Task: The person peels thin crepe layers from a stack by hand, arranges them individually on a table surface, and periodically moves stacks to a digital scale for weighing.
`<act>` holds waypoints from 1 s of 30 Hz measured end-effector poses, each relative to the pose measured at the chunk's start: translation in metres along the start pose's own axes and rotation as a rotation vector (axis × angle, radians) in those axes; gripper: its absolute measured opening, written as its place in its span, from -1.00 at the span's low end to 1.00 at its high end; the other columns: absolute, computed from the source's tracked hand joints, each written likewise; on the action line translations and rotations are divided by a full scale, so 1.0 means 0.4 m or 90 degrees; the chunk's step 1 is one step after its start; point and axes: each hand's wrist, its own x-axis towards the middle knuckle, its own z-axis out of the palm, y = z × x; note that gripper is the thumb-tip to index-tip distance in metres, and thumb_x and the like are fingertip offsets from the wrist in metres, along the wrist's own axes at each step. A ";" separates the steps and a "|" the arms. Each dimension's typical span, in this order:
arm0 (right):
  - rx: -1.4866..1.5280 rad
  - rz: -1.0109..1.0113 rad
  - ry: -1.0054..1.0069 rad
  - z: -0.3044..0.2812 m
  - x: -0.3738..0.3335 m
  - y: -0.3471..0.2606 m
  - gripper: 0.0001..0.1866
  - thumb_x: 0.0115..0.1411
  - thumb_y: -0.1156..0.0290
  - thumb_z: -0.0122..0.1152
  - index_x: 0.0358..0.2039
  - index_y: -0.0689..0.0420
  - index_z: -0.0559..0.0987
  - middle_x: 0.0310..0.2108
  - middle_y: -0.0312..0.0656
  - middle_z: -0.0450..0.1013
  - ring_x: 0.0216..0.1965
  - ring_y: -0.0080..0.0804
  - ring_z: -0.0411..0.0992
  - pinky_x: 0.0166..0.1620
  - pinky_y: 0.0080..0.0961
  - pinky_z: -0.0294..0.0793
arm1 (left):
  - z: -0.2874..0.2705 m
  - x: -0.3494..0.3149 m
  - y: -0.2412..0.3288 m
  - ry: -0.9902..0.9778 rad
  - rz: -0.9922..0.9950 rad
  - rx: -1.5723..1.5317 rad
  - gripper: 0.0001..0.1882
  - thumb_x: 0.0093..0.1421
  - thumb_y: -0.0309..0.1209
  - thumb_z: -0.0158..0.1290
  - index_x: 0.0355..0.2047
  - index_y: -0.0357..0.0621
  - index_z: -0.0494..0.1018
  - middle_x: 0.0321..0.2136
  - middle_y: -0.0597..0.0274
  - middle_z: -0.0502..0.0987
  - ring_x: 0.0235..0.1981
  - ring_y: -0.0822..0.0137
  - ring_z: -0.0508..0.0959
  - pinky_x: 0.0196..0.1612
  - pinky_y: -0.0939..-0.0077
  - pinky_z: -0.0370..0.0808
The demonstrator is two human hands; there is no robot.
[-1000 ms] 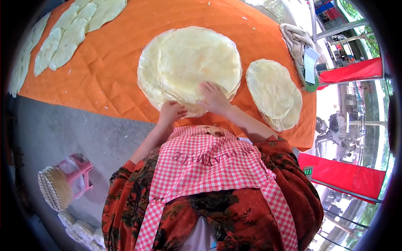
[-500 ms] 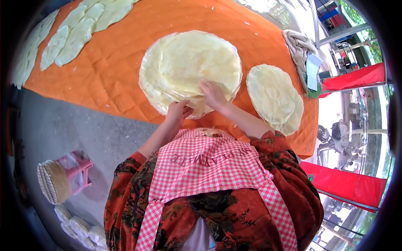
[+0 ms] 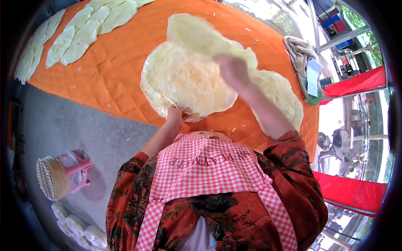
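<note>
A pile of thin, round, pale flatbreads (image 3: pixel 197 83) lies in front of me on an orange cloth. My right hand (image 3: pixel 233 72), smeared by motion, is closed on the edge of a top flatbread (image 3: pixel 197 35), which is lifted and swings over the far side of the pile. At the near edge of the pile, my left hand (image 3: pixel 176 115) pinches the rim of the flatbreads beneath. A smaller stack of flatbreads (image 3: pixel 279 98) sits to the right, partly hidden behind my right forearm.
More flatbreads (image 3: pixel 79 39) overlap in rows at the far left of the orange cloth (image 3: pixel 109 75). A rolled towel (image 3: pixel 298 52) and a paper sheet (image 3: pixel 313 77) lie at the right edge. A pink stool (image 3: pixel 77 169) and clear-wrapped packs (image 3: pixel 77 226) stand on the floor.
My right hand has risen to the right and away from me, lifting the top flatbread off the pile. My left hand has closed on the near rim.
</note>
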 end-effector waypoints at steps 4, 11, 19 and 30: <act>-0.008 0.015 -0.229 0.206 -0.252 -0.049 -0.93 -0.04 0.41 0.06 -0.53 0.06 0.51 -0.47 -0.12 0.46 -0.41 -0.13 0.47 -0.39 -0.21 0.45 | 0.014 0.008 -0.001 -0.065 -0.028 -0.011 -0.61 0.09 -0.71 -0.11 -0.03 -0.28 0.27 -0.19 -0.01 0.44 -0.27 0.09 0.54 -0.32 0.28 0.60; 0.012 0.009 -0.192 0.206 -0.235 -0.131 -0.94 -0.06 0.40 0.10 -0.54 0.08 0.50 -0.49 -0.18 0.45 -0.43 -0.15 0.45 -0.41 -0.26 0.45 | -0.011 -0.024 -0.001 -0.094 0.002 -0.023 -0.66 0.14 -0.68 -0.12 -0.05 -0.23 0.29 -0.27 0.07 0.47 -0.28 0.17 0.54 -0.25 0.24 0.61; 0.168 0.338 -0.331 0.212 -0.107 0.113 -0.84 0.03 0.39 0.03 -0.60 0.16 0.51 -0.56 0.02 0.44 -0.44 -0.08 0.45 -0.36 -0.18 0.37 | 0.007 0.002 -0.024 -0.165 0.010 0.035 -0.61 0.16 -0.70 -0.20 0.02 -0.30 0.21 -0.16 -0.03 0.42 -0.19 0.03 0.52 -0.25 0.18 0.60; -0.117 0.007 -0.126 -0.038 -0.028 -0.052 -0.73 0.05 0.50 -0.04 -0.29 0.05 0.60 -0.31 -0.17 0.54 -0.31 -0.17 0.51 -0.29 -0.25 0.50 | 0.007 0.015 -0.032 -0.128 0.000 -0.039 -0.58 0.18 -0.66 -0.21 0.09 -0.27 0.16 -0.06 -0.06 0.41 -0.14 -0.02 0.53 -0.16 0.12 0.61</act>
